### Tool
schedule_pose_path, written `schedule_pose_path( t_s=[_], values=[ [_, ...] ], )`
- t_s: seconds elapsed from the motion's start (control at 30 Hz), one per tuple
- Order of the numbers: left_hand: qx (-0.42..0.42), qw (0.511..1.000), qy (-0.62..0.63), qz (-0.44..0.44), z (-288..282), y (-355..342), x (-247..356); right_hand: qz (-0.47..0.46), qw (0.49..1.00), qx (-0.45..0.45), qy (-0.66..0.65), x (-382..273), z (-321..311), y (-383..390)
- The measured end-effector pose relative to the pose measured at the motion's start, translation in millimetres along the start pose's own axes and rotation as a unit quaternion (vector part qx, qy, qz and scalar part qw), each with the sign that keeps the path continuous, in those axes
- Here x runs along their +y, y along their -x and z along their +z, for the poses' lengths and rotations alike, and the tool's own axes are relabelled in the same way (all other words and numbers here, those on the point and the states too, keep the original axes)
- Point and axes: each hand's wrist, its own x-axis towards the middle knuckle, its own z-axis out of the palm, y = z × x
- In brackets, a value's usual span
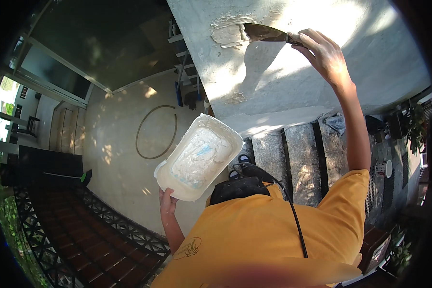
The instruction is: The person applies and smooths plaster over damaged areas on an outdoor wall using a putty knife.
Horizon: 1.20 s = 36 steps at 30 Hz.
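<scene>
My right hand (325,56) is raised and closed around the handle of a putty knife (268,33). The blade's tip touches a wet, pale patch of filler (227,34) on the grey wall (293,98). Lower down, my left hand (167,200) grips the near end of a white plastic tub (189,193), held tilted in front of my body. Inside the tub lies thick white filler paste (200,152) with light blue streaks. Part of my left hand is hidden beneath the tub.
Below the wall run concrete steps (300,165), with my sandalled feet (240,165) beside them. A stepladder (184,65) stands by the wall's left edge. On the pale floor (115,120) lies a looped hose (137,139). A white bucket (383,168) is at the right.
</scene>
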Motion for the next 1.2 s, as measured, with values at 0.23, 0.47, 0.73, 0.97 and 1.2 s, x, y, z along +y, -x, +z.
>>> schedule_pose_path(
  t_s=[0.23, 0.47, 0.73, 0.97, 1.2],
  values=[
    [-0.012, 1.000, -0.005, 0.012, 21, 7, 9, -0.026, 0.999, 0.033, 0.017, -2, -32, 21],
    [-0.023, 1.000, -0.013, 0.017, 27, 6, 8, -0.016, 0.997, 0.028, -0.066, -18, 11, 4],
    [-0.015, 1.000, -0.005, 0.014, 24, 3, 5, 0.029, 0.999, 0.006, -0.031, 3, 2, 13],
    [-0.019, 1.000, -0.010, 0.015, 31, 3, 9, 0.018, 0.999, 0.033, -0.016, -12, -17, 25],
    [-0.031, 0.999, -0.028, 0.014, 30, 0, 7, 0.032, 0.997, 0.034, -0.058, -14, 21, 4]
  ],
)
